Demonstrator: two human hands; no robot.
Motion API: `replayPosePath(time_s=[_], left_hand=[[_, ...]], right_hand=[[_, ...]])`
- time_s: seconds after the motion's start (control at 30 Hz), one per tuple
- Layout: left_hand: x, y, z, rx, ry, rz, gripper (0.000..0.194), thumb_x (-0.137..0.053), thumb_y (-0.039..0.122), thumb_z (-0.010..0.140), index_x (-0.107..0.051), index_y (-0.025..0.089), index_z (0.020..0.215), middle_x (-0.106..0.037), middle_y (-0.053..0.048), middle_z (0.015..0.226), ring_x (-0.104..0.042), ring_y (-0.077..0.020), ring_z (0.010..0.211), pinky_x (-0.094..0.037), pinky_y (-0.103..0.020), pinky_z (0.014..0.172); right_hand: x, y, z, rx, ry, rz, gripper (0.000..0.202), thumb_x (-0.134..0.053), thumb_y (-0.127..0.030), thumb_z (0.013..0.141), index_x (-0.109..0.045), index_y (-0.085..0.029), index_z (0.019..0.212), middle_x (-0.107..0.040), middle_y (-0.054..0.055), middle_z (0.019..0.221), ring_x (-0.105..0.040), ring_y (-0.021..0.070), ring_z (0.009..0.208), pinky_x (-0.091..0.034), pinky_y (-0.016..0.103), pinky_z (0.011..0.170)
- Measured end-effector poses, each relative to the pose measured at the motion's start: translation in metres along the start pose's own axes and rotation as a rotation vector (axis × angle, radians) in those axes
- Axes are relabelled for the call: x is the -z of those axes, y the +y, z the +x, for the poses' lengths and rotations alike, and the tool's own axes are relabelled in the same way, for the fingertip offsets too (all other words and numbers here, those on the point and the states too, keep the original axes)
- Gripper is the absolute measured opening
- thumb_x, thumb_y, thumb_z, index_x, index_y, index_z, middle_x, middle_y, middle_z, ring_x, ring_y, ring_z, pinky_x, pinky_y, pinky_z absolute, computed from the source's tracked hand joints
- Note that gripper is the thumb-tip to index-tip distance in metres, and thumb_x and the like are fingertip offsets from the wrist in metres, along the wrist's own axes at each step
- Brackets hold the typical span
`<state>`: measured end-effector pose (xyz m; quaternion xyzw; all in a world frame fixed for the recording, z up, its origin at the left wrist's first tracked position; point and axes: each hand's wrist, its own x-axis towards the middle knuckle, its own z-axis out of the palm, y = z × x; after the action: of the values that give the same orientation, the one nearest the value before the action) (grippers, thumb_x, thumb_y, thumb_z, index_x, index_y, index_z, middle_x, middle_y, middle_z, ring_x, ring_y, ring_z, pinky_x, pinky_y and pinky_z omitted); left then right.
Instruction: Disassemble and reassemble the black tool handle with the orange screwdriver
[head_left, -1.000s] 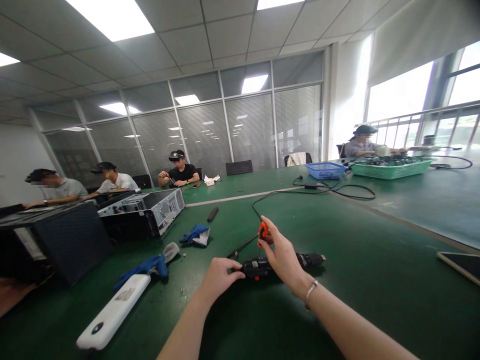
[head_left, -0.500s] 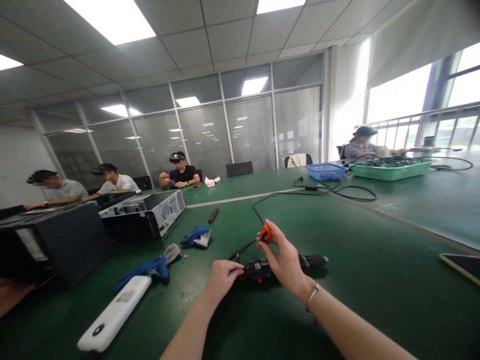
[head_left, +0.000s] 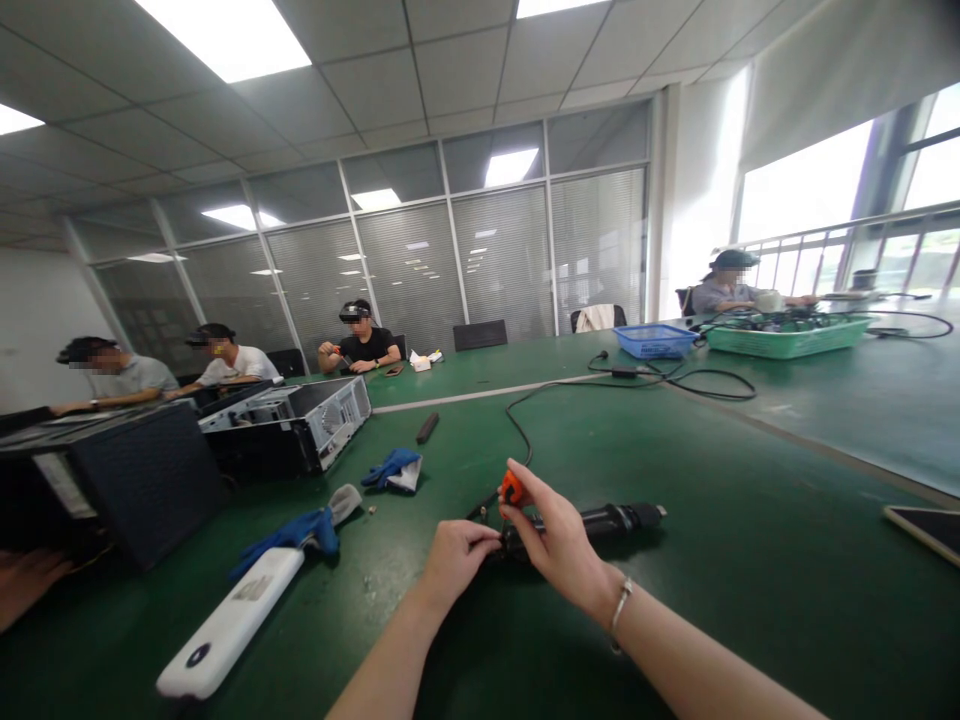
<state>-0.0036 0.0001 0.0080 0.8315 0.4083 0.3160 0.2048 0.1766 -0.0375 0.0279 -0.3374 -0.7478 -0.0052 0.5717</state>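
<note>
A black electric screwdriver lies on the green table, its narrow tip pointing right and its cord leaving from the left end. My left hand is closed in a pinch at that cord end; what lies right between its fingertips is hard to see. Just above, my right hand grips the orange-and-black handle of a small screwdriver between thumb and fingers. Its thin shaft points down towards my left fingertips. Part of the electric screwdriver is hidden behind my right hand.
To the left lie a white elongated device, blue-grey gloves and a dark bar. Computer cases stand beyond. A blue basket and green basket sit at the back right, near a black cable. Several people sit around.
My right hand has moved left and down with the small screwdriver, bringing it close to my left fingertips. The electric screwdriver and my left hand have shifted slightly right.
</note>
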Motion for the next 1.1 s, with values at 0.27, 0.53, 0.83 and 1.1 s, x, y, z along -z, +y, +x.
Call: replayPosePath(time_s=[0.27, 0.53, 0.83, 1.1], left_hand=[[-0.002, -0.001, 0.0, -0.021, -0.011, -0.008, 0.017, -0.061, 0.017, 0.083, -0.077, 0.022, 0.085, -0.075, 0.0, 0.082, -0.068, -0.0159, 0.073, -0.047, -0.021, 0.07], [-0.002, -0.005, -0.001, -0.03, -0.029, 0.011, 0.017, -0.06, 0.017, 0.083, -0.076, 0.023, 0.088, -0.075, -0.001, 0.087, -0.068, -0.0158, 0.075, -0.048, -0.021, 0.073], [0.0, 0.002, -0.001, -0.049, -0.033, 0.0, 0.017, -0.06, 0.016, 0.084, -0.076, 0.02, 0.081, -0.075, 0.0, 0.079, -0.067, -0.0142, 0.07, -0.046, -0.02, 0.069], [0.0, 0.003, -0.001, -0.022, -0.046, 0.054, 0.02, -0.057, 0.016, 0.085, -0.076, 0.019, 0.077, -0.074, 0.0, 0.078, -0.065, -0.0138, 0.067, -0.046, -0.02, 0.067]], right_hand=[[-0.003, -0.008, 0.0, 0.048, -0.194, -0.024, 0.05, -0.041, -0.015, 0.093, -0.03, -0.024, 0.141, -0.063, 0.009, 0.107, -0.064, 0.0191, 0.093, -0.055, 0.034, 0.083], [-0.003, -0.004, 0.0, 0.032, -0.113, -0.087, 0.047, -0.047, -0.021, 0.092, -0.034, -0.024, 0.138, -0.064, 0.008, 0.102, -0.064, 0.0206, 0.089, -0.055, 0.036, 0.079], [-0.006, -0.003, -0.003, 0.043, -0.12, -0.088, 0.041, -0.049, -0.022, 0.092, -0.041, -0.024, 0.132, -0.064, 0.008, 0.102, -0.065, 0.0192, 0.087, -0.056, 0.034, 0.078], [-0.003, -0.013, 0.001, 0.066, -0.198, 0.062, 0.052, -0.038, -0.012, 0.093, -0.028, -0.025, 0.142, -0.059, 0.01, 0.119, -0.06, 0.0176, 0.104, -0.052, 0.034, 0.091]])
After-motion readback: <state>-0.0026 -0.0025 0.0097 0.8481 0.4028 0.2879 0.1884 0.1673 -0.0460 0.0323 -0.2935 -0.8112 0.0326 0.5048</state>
